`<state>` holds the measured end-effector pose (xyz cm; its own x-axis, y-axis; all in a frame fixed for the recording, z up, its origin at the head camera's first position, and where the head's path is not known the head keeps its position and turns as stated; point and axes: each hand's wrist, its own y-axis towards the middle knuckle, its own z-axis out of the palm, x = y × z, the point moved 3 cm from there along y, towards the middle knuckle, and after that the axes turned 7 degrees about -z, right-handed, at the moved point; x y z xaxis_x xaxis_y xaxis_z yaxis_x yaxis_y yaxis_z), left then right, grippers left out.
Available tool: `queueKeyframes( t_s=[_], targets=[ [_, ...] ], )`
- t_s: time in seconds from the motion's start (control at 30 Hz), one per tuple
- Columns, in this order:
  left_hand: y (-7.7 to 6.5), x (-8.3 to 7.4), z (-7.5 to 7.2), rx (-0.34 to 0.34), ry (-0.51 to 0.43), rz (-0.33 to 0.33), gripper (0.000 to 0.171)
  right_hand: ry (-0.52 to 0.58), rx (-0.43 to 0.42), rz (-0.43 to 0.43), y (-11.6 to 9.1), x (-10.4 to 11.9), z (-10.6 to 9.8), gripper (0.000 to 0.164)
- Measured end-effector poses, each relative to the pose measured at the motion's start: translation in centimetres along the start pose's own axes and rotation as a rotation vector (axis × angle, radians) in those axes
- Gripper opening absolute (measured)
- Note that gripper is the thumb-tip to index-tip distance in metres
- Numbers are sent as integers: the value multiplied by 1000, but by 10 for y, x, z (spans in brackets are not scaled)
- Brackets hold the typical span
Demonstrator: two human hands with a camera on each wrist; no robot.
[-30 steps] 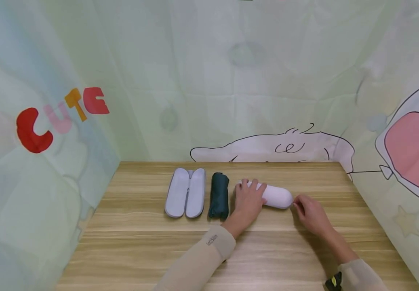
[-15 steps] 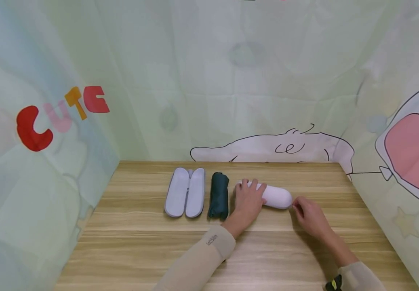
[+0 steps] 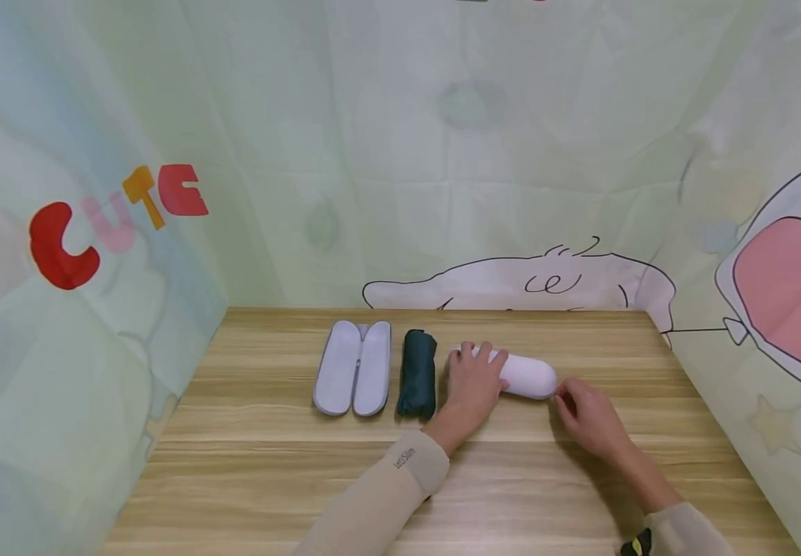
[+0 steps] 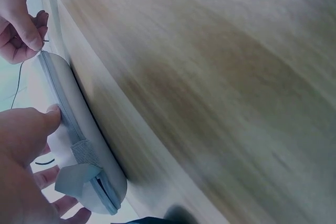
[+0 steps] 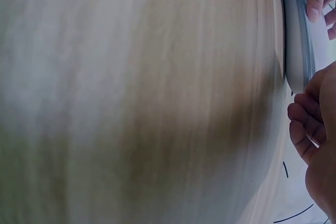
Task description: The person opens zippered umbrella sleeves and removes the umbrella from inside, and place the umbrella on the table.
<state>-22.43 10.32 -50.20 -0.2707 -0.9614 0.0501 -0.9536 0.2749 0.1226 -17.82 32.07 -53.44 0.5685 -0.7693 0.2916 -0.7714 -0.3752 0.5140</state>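
Note:
A white oblong zip case (image 3: 531,377) lies shut on the table, its long side running left to right. My left hand (image 3: 471,384) lies over its left part and grips it, thumb on the near side. At the case's right end my right hand (image 3: 591,417) pinches with thumb and curled fingers at the end of the zip. The pull itself is mostly hidden by those fingertips. In the left wrist view the grey zip (image 4: 64,109) runs along the side, and a fabric loop (image 4: 77,178) stands out near the other end.
Left of the hands lies a dark green rolled cloth bundle (image 3: 417,374), perhaps a folded umbrella. Farther left an open case (image 3: 335,374) shows two pale grey halves. A printed curtain (image 3: 400,154) borders the wooden table (image 3: 247,463) behind and at the sides.
My right hand has shifted very slightly left and toward me at the case's right end. The left hand and the case stay in place.

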Motion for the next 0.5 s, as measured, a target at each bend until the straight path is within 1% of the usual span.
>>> queueKeyframes(
  t_s=[0.17, 0.43, 0.5],
  targets=[
    [2, -1, 1, -1, -2, -11, 55, -11, -9, 17, 2, -2, 1, 12],
    [3, -1, 3, -57, -23, -38, 50, -33, -29, 67, 7, -6, 2, 9],
    [4, 0, 3, -59, -31, -46, 49, -35, -26, 82, 8, -8, 2, 8]
  ],
)
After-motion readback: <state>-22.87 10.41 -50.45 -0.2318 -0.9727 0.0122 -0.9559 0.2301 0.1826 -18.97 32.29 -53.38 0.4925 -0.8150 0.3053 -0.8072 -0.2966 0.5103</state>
